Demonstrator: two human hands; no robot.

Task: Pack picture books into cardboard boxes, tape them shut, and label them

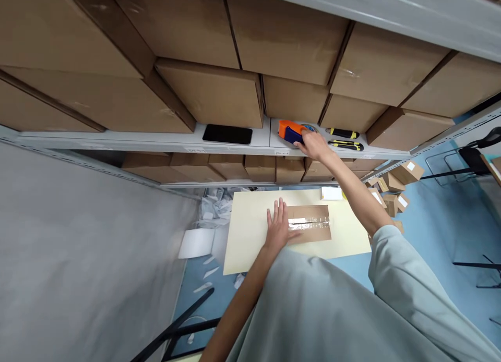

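My right hand (313, 144) reaches up to the shelf, its fingers closed around the handle of an orange and dark blue tape dispenser (287, 131). The dispenser is at the shelf's front edge, with part of a tape roll showing behind my hand. Lower down, my left hand (277, 227) lies flat with fingers spread at the left end of a cardboard box (313, 231). Shiny clear tape runs along the middle of the box's upper face. The box lies on a pale yellow board (246, 237).
On the shelf (176, 142) are a black phone (227, 134) and two black-and-yellow utility knives (345, 145). Cardboard boxes (211, 93) fill the shelves. A small white box (331, 194) sits at the board's far edge. Crumpled plastic (217, 205) lies left; more cartons (391, 184) lie right.
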